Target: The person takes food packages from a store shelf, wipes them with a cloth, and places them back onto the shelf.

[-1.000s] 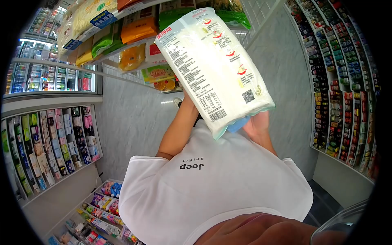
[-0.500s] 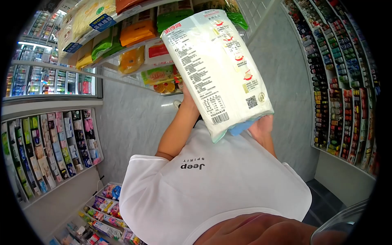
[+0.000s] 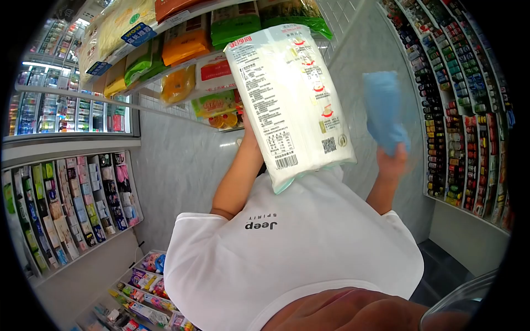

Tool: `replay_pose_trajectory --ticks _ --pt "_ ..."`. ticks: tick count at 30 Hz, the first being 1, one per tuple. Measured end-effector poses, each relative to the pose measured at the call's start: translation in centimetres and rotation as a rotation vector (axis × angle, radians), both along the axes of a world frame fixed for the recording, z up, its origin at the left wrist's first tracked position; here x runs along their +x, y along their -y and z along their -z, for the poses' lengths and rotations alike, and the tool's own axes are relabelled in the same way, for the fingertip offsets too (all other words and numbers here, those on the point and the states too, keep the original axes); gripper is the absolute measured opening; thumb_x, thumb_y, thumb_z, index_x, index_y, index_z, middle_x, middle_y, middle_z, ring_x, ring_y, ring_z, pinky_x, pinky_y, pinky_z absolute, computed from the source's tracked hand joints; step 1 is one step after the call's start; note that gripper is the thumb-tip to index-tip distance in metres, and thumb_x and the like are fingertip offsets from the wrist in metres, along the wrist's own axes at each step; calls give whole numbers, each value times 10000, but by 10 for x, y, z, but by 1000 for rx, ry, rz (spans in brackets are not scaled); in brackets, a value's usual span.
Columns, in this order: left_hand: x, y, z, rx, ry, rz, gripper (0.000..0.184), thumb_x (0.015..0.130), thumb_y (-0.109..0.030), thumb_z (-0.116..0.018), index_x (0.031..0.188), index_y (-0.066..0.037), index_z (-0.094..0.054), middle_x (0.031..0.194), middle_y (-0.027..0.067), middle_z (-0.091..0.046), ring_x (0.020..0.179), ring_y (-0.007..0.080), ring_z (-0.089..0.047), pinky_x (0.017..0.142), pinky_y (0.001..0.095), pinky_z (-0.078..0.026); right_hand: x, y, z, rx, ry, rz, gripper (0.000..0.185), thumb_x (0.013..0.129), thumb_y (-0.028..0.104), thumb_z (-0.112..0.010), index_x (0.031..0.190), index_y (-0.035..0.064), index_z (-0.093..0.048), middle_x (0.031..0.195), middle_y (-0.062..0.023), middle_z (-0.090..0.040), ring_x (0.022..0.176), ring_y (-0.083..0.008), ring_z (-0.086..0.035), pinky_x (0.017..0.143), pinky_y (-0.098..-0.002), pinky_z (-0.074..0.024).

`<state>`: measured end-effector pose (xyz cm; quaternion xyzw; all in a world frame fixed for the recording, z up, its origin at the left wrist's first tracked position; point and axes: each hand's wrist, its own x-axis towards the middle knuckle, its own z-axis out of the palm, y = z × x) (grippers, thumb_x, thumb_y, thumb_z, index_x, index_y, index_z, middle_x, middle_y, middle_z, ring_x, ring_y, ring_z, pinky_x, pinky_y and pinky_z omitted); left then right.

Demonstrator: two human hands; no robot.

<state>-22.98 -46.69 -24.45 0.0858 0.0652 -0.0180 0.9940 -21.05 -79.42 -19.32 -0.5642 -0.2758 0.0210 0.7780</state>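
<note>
A large, plump white bag [image 3: 298,105] printed with small text, red cooking pictures, a barcode and a QR code tilts in front of my chest. Behind its left edge is my left hand [image 3: 250,134], supporting it; the bag hides most of its fingers. Off to the right, my right hand [image 3: 392,161] is closed on a blue cloth [image 3: 382,102]. The cloth stretches out above that hand, slightly smeared by motion, and stands apart from the bag.
Shelves of packaged food [image 3: 187,41] stand just ahead, with a price rail [image 3: 138,34]. Bottles and cans fill a curved rack [image 3: 464,127] at right. Small goods hang on a display [image 3: 72,204] at left, near a glass-front cooler [image 3: 72,110]. Grey floor [image 3: 182,149] lies between.
My right hand has left the bag's lower end and swung out to the right with the blue cloth. The bag has shifted slightly down, still held by my left hand.
</note>
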Motion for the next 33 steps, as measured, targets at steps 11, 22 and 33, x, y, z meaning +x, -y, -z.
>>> replay_pose_trajectory --ticks 11,22,33 --pt "-3 -3 -25 -245 82 238 587 1013 -442 -359 1413 -17 -423 1366 222 -518 1201 369 -566 999 506 -493 -31 -110 -90 -964 917 -447 505 850 264 -626 1333 126 -581 1442 -32 -513 1410 -287 -373 1171 -523 -211" --pt "13 27 -37 -84 26 293 518 1015 -406 -358 1336 -25 -501 1264 190 -600 1101 329 -640 948 488 -539 65 -164 -93 -957 988 36 420 983 341 -505 1370 187 -557 1480 -49 -469 1426 -267 -337 1195 -471 -187" --pt "9 17 -37 241 85 165 641 1000 -491 -294 1476 -66 -362 1451 215 -436 1323 387 -453 1071 524 -429 -1 -127 -101 -1024 986 -354 455 896 263 -610 1346 210 -574 1483 3 -465 1421 -291 -346 1168 -574 -192"
